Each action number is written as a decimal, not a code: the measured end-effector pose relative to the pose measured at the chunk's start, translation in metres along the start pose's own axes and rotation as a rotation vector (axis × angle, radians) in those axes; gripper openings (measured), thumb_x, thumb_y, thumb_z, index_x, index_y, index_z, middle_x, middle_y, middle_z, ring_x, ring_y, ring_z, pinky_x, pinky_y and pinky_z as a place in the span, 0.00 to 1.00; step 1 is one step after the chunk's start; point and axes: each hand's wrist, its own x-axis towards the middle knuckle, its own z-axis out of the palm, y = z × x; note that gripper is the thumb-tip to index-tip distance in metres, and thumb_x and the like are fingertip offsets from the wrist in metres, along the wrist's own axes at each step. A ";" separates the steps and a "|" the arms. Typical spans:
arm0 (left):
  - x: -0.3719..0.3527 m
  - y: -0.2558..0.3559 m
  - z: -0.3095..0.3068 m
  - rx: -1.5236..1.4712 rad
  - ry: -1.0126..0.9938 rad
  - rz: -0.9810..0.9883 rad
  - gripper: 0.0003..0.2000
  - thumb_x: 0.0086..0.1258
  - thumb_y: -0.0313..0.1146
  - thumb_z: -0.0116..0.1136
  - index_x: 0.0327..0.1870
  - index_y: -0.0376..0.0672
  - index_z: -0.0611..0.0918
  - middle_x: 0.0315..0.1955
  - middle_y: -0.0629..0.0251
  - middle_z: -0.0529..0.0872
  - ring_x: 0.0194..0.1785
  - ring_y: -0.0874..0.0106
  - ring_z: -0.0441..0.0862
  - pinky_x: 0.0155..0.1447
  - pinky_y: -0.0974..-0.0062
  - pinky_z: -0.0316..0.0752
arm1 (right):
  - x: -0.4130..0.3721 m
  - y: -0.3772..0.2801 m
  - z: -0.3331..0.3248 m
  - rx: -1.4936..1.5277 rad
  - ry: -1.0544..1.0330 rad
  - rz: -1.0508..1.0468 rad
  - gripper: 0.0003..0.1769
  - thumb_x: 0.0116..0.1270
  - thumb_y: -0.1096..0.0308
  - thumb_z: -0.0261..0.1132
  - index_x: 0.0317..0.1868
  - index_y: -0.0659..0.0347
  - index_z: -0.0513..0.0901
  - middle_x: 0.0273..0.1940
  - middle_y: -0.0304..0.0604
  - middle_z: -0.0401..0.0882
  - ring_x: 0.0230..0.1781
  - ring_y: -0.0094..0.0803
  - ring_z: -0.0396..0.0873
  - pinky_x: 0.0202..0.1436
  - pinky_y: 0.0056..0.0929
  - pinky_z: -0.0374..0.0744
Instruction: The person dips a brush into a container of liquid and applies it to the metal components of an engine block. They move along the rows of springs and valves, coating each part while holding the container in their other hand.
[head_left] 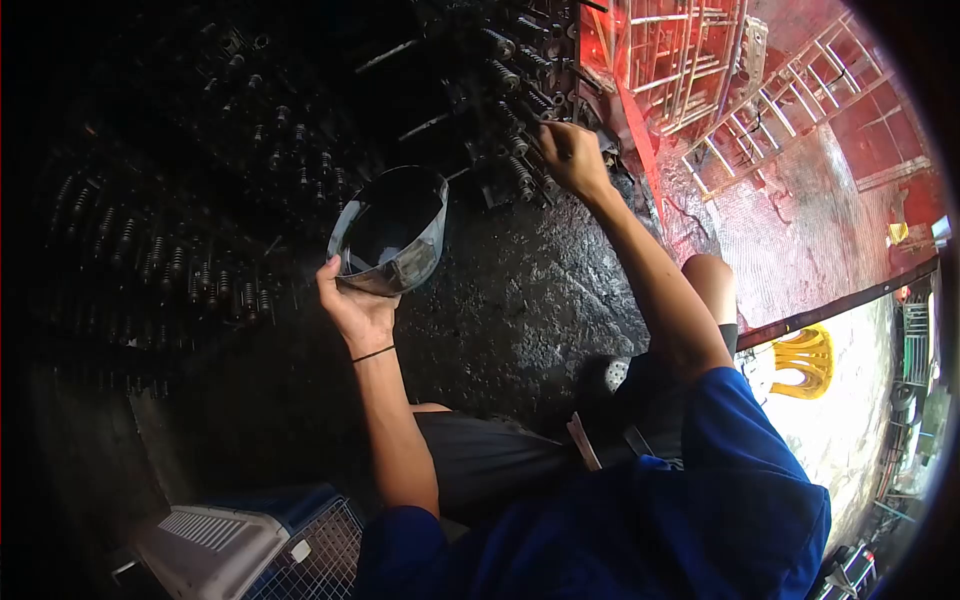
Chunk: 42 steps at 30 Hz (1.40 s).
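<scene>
Tub in one hand, springs under the other

The left hand (350, 300) holds a dark, shiny tub (392, 232) just left of the frame's centre. Its grip is closed on the tub's near lower edge, thumb on the left side, and the tub tilts with its open mouth facing up and toward the camera. A thin dark band sits on that wrist.

The right hand (575, 155) reaches to the upper middle of the frame, fingers curled down into a heap of greasy springs (515, 170). Its grip is narrow, but I cannot tell whether it holds a spring or only touches the heap. The tub is near the heap, below and left of it, not touching.

Both lie over a black, oily floor (520, 300). More springs stand in rows (170, 260) at the dim left. Red frames (700, 60) fill the upper right, a yellow chair (805, 360) shows at the right edge, and a crate (250, 540) with a wire door sits at the bottom left
</scene>
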 end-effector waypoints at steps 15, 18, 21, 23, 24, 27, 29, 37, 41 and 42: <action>0.002 -0.001 0.000 -0.053 -0.012 0.020 0.35 0.59 0.52 0.63 0.69 0.47 0.73 0.65 0.55 0.74 0.66 0.53 0.73 0.63 0.41 0.72 | -0.012 -0.038 -0.019 -0.102 -0.220 -0.167 0.09 0.68 0.70 0.64 0.42 0.69 0.84 0.36 0.59 0.82 0.39 0.57 0.82 0.44 0.48 0.80; -0.001 0.002 0.001 -0.089 -0.017 0.004 0.34 0.61 0.48 0.64 0.69 0.43 0.73 0.66 0.57 0.75 0.68 0.56 0.73 0.66 0.45 0.72 | -0.005 -0.054 -0.017 -0.171 -0.124 -0.197 0.07 0.66 0.70 0.65 0.37 0.66 0.81 0.33 0.58 0.80 0.39 0.58 0.80 0.45 0.51 0.79; 0.002 0.002 -0.001 -0.068 -0.017 0.020 0.34 0.61 0.48 0.63 0.69 0.42 0.74 0.65 0.56 0.75 0.68 0.56 0.74 0.66 0.46 0.73 | 0.010 -0.043 0.013 -0.231 -0.178 -0.249 0.08 0.63 0.69 0.67 0.39 0.66 0.81 0.35 0.59 0.80 0.43 0.59 0.80 0.48 0.52 0.79; 0.004 0.000 -0.003 -0.041 -0.002 0.035 0.35 0.58 0.50 0.64 0.68 0.46 0.73 0.64 0.56 0.75 0.66 0.55 0.74 0.64 0.44 0.73 | 0.004 -0.031 0.032 -0.251 -0.220 -0.227 0.09 0.62 0.69 0.67 0.40 0.65 0.82 0.36 0.59 0.81 0.44 0.59 0.80 0.50 0.52 0.79; 0.004 0.001 -0.003 -0.042 0.001 0.035 0.35 0.58 0.50 0.64 0.68 0.46 0.73 0.64 0.56 0.75 0.66 0.55 0.74 0.64 0.44 0.73 | -0.002 -0.030 0.034 -0.266 -0.241 -0.234 0.10 0.62 0.68 0.67 0.40 0.65 0.82 0.37 0.59 0.81 0.44 0.59 0.80 0.50 0.51 0.79; 0.003 0.003 -0.005 -0.046 -0.033 0.050 0.35 0.59 0.50 0.64 0.68 0.46 0.73 0.63 0.56 0.76 0.66 0.55 0.74 0.63 0.44 0.73 | -0.023 -0.016 0.029 -0.277 -0.326 -0.229 0.10 0.64 0.67 0.66 0.41 0.65 0.82 0.36 0.58 0.80 0.43 0.58 0.79 0.50 0.50 0.78; 0.002 0.005 -0.007 -0.106 -0.048 0.032 0.32 0.62 0.47 0.63 0.68 0.41 0.74 0.64 0.56 0.77 0.67 0.58 0.75 0.66 0.48 0.74 | -0.037 -0.024 0.004 -0.263 -0.219 -0.130 0.10 0.65 0.67 0.65 0.41 0.66 0.81 0.35 0.57 0.79 0.42 0.57 0.79 0.49 0.51 0.77; 0.004 0.009 -0.010 -0.091 -0.042 0.013 0.31 0.63 0.47 0.63 0.66 0.41 0.76 0.63 0.58 0.78 0.66 0.58 0.76 0.65 0.49 0.75 | -0.022 -0.030 0.014 -0.147 -0.115 -0.317 0.19 0.66 0.70 0.66 0.57 0.66 0.81 0.38 0.54 0.79 0.43 0.52 0.78 0.47 0.47 0.78; 0.000 0.011 -0.011 -0.088 -0.034 0.012 0.31 0.63 0.47 0.63 0.66 0.41 0.76 0.63 0.58 0.78 0.66 0.58 0.76 0.65 0.48 0.75 | -0.039 -0.008 0.032 -0.221 -0.230 -0.161 0.17 0.67 0.70 0.65 0.54 0.67 0.82 0.38 0.57 0.80 0.43 0.55 0.78 0.49 0.49 0.78; -0.001 0.014 -0.011 -0.092 -0.031 0.017 0.31 0.63 0.47 0.63 0.66 0.41 0.76 0.63 0.58 0.78 0.66 0.58 0.76 0.65 0.48 0.75 | -0.046 -0.010 0.024 -0.233 -0.196 -0.135 0.16 0.67 0.69 0.64 0.53 0.67 0.82 0.38 0.58 0.80 0.43 0.56 0.78 0.51 0.50 0.77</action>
